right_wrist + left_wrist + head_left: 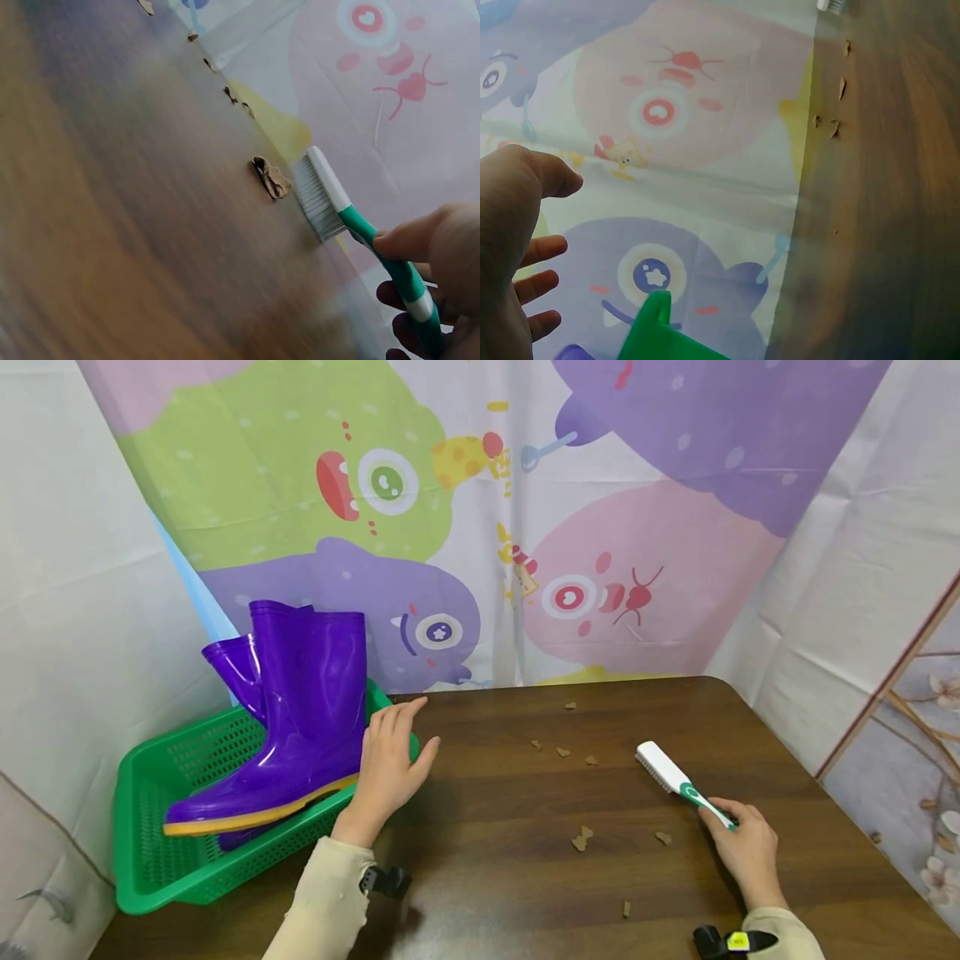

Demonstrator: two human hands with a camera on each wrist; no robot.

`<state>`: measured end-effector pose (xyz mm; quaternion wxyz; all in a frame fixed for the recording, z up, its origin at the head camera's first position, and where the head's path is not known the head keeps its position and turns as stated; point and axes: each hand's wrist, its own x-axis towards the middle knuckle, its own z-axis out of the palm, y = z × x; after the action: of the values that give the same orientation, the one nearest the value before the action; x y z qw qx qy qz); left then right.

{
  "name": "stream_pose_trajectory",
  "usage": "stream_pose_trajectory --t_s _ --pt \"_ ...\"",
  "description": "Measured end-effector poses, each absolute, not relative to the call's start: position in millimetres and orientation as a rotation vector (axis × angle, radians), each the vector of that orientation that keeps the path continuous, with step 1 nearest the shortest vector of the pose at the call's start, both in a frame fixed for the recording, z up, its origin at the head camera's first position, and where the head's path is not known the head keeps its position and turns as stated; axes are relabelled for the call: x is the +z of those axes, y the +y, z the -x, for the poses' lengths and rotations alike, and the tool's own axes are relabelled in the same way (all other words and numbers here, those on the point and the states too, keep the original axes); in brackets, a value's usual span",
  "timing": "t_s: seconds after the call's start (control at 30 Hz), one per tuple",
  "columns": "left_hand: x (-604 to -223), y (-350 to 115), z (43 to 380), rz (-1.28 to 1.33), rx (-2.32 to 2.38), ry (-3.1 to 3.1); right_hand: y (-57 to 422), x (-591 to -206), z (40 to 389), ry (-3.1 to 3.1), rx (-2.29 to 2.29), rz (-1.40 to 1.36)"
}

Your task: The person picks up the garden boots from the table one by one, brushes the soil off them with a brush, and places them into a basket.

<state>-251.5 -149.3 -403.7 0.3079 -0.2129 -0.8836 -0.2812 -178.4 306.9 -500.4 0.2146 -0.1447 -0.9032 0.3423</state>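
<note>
My right hand (pixel 742 843) grips the green and white handle of a scrub brush (pixel 666 767), its white bristles facing left and down. In the right wrist view, the thumb lies along the handle of the brush (pixel 322 191) and the fingers curl round it. Close to the bristles there lies a crumpled brown scrap (pixel 271 178). At the left, my left hand (pixel 390 760) has its fingers extended over the right end of a green plastic basket (pixel 135 860), beside the purple rain boots (pixel 300 714) inside. Nothing shows in the left palm (pixel 510 232).
Several small brown scraps (pixel 581 841) lie scattered over the dark wooden table (pixel 510 893). A cloth with cartoon monsters (pixel 420 577) hangs behind the table's back edge. White cloth (pixel 67 568) hangs along the left, and a floral panel (pixel 922 760) stands at the right.
</note>
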Motion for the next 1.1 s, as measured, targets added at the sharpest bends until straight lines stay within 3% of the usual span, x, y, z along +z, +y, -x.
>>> stream_pose_trajectory --t_s 0.77,1.1 --pt "-433 -141 237 0.561 -0.789 -2.234 308 -497 178 -2.621 0.924 0.407" --pt "-426 -139 236 0.544 -0.792 -2.201 293 -470 180 -2.691 0.860 0.349"
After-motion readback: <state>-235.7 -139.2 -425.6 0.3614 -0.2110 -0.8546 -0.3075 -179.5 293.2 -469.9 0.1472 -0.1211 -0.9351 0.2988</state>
